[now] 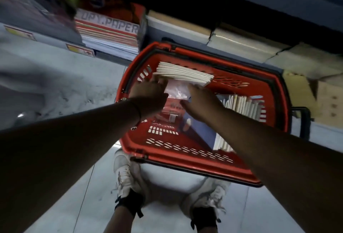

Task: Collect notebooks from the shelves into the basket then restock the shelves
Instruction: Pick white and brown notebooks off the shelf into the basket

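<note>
Now we reach both hands into the red basket (189, 155), which sits on the floor (55, 76) just ahead of our white shoes (123, 173). Between them we hold a stack of notebooks (182, 74), page edges showing, raised over the basket's far left corner. Our left hand (148, 96) grips the stack's left end, fingers curled under it, and our right hand (199, 101) holds it from below near the middle. More notebooks (243, 105) stand on edge along the basket's right side, with others lying flat on the bottom. Beyond the basket, a low shelf (61, 44) carries a copy paper box (109, 28) and pale packs (241, 41) to the right.
</note>
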Action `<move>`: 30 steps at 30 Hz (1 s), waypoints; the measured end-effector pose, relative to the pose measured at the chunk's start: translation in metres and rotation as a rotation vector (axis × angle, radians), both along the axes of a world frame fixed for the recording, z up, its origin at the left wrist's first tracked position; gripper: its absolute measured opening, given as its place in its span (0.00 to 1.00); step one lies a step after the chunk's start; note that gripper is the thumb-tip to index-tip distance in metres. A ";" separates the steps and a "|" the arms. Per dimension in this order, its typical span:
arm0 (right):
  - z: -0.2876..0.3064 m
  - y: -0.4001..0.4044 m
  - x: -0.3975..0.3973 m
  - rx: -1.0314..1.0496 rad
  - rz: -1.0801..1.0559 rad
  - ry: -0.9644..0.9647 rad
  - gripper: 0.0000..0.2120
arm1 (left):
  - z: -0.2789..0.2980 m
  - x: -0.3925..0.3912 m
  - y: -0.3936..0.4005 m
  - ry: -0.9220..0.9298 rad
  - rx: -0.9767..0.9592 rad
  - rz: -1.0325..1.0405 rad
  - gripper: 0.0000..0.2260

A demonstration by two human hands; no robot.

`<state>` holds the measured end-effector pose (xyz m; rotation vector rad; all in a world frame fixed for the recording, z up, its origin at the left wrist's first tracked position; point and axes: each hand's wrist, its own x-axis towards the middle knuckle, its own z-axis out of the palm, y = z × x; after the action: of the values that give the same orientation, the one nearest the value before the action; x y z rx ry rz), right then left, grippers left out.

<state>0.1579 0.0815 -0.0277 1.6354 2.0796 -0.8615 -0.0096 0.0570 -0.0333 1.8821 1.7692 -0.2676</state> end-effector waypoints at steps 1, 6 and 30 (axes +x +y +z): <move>-0.006 0.003 -0.003 0.030 -0.001 0.005 0.28 | -0.006 0.001 0.000 0.010 0.005 0.009 0.22; -0.024 0.002 -0.007 0.152 0.044 -0.051 0.24 | -0.020 0.008 -0.005 0.085 0.094 0.037 0.22; 0.098 -0.041 0.032 0.309 -0.487 0.488 0.08 | 0.100 -0.012 -0.054 -0.950 -0.068 0.646 0.03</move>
<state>0.1903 0.0401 0.0701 2.3543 2.2414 -1.2456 -0.0220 0.0026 0.0670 0.9871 1.4995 0.6826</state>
